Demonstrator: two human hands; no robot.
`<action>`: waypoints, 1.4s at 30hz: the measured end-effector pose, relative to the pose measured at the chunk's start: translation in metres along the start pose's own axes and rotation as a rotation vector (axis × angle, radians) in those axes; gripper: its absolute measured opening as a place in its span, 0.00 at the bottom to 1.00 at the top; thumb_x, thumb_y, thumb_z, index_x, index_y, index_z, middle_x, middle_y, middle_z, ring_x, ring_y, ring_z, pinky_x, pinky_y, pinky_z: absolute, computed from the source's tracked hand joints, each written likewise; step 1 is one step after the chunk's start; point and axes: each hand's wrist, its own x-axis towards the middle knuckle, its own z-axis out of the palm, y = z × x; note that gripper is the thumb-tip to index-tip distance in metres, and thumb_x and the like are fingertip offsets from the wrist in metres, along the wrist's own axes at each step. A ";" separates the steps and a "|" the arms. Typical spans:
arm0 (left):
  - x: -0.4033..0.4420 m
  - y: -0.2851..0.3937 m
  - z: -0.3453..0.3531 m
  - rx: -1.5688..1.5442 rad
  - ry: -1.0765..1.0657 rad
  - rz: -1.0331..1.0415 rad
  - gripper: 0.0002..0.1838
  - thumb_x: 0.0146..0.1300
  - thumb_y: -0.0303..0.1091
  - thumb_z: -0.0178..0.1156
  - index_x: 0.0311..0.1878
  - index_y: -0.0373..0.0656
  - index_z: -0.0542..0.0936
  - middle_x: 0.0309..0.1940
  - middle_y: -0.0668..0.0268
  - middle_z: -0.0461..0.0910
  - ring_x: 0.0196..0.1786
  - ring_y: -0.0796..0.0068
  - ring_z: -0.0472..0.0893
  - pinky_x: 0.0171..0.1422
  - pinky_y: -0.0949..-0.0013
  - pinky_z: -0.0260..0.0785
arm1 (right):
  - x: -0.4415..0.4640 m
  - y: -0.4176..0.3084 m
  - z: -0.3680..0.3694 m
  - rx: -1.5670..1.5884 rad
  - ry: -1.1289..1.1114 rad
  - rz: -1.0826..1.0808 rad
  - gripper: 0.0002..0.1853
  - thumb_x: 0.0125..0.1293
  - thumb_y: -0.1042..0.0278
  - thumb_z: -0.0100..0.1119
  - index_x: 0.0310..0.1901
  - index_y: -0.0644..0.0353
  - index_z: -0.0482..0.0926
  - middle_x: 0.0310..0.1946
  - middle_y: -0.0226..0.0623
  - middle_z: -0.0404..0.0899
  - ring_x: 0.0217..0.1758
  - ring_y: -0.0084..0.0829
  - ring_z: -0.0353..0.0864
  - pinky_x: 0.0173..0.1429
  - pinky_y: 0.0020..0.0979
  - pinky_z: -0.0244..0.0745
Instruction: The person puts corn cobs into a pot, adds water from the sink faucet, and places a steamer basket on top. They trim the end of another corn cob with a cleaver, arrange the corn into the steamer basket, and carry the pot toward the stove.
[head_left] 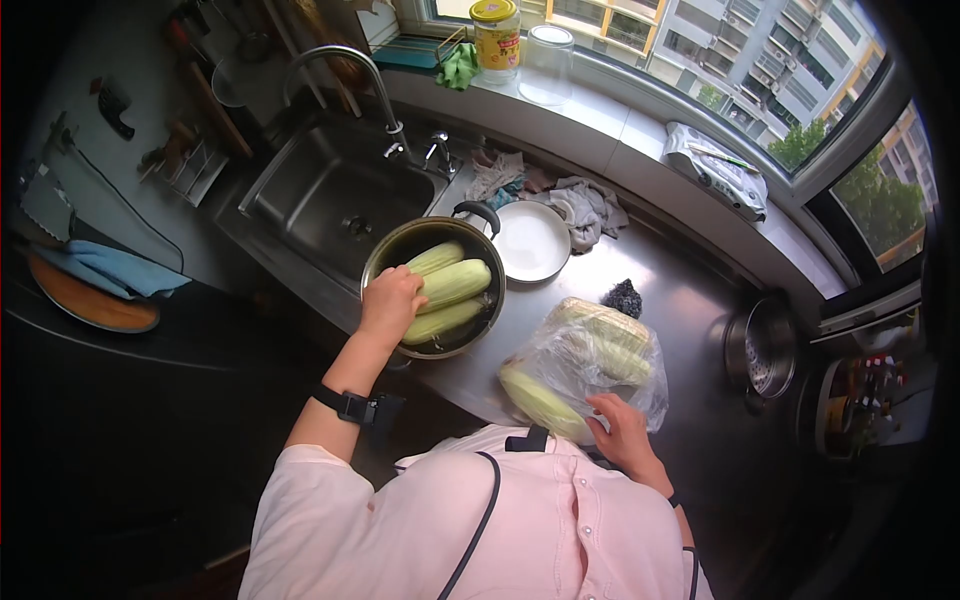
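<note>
My left hand (393, 302) reaches into a deep metal pot (497, 318), its fingers curled over an ear of corn (455, 285) in a pale green husk. Two similar ears lie beside it in the pot. A clear plastic bag (648, 378) rests on the steel counter to the right, with more pale green ears inside. One ear (540, 402) lies at the bag's near left side. At the bag's near edge, my right hand (622, 432) has its fingers apart and holds nothing; whether it touches the plastic I cannot tell.
A steel sink (330, 200) with a tap (385, 110) is behind the pot. Nearby on the counter (480, 385) are a white pan (530, 245), cloths (590, 210) and a dark scouring pad (624, 298). A steamer pot (762, 350) stands at right.
</note>
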 end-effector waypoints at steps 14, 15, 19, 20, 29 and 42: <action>0.027 0.023 -0.003 -0.008 -0.083 0.044 0.12 0.44 0.33 0.76 0.32 0.43 0.85 0.36 0.60 0.83 0.44 0.59 0.84 0.49 0.58 0.77 | 0.000 -0.008 0.005 0.076 0.032 0.004 0.15 0.59 0.74 0.67 0.49 0.58 0.82 0.45 0.39 0.83 0.44 0.45 0.85 0.47 0.39 0.79; 0.026 0.025 0.006 0.046 -0.075 0.078 0.12 0.45 0.33 0.76 0.34 0.44 0.86 0.36 0.61 0.82 0.44 0.59 0.84 0.50 0.58 0.77 | -0.002 -0.008 0.006 0.077 0.034 0.013 0.15 0.59 0.74 0.67 0.49 0.58 0.82 0.45 0.39 0.83 0.44 0.45 0.85 0.47 0.39 0.79; 0.032 0.017 0.023 0.093 -0.075 0.055 0.19 0.46 0.30 0.76 0.46 0.47 0.88 0.39 0.64 0.82 0.47 0.58 0.81 0.52 0.56 0.76 | -0.004 -0.009 0.006 0.077 0.012 0.005 0.14 0.59 0.74 0.67 0.48 0.58 0.82 0.45 0.39 0.83 0.45 0.46 0.84 0.47 0.40 0.79; 0.033 0.012 0.024 0.095 -0.071 0.054 0.19 0.46 0.30 0.76 0.46 0.47 0.88 0.39 0.64 0.82 0.47 0.58 0.81 0.52 0.56 0.76 | -0.003 -0.010 0.006 0.081 0.012 0.005 0.14 0.59 0.74 0.67 0.48 0.58 0.82 0.45 0.39 0.83 0.45 0.46 0.84 0.47 0.40 0.79; 0.030 0.028 0.013 0.172 -0.152 0.006 0.23 0.42 0.41 0.80 0.45 0.48 0.87 0.44 0.65 0.80 0.53 0.61 0.80 0.57 0.56 0.75 | -0.009 -0.008 0.004 0.135 0.045 0.028 0.14 0.59 0.74 0.67 0.48 0.59 0.82 0.44 0.40 0.83 0.45 0.46 0.84 0.47 0.40 0.79; 0.050 0.007 0.007 -0.029 -0.299 -0.054 0.25 0.44 0.36 0.80 0.46 0.47 0.81 0.45 0.62 0.84 0.52 0.56 0.82 0.54 0.56 0.74 | -0.026 0.015 -0.020 0.182 0.461 0.195 0.11 0.59 0.77 0.67 0.45 0.60 0.84 0.36 0.38 0.85 0.34 0.31 0.86 0.39 0.29 0.78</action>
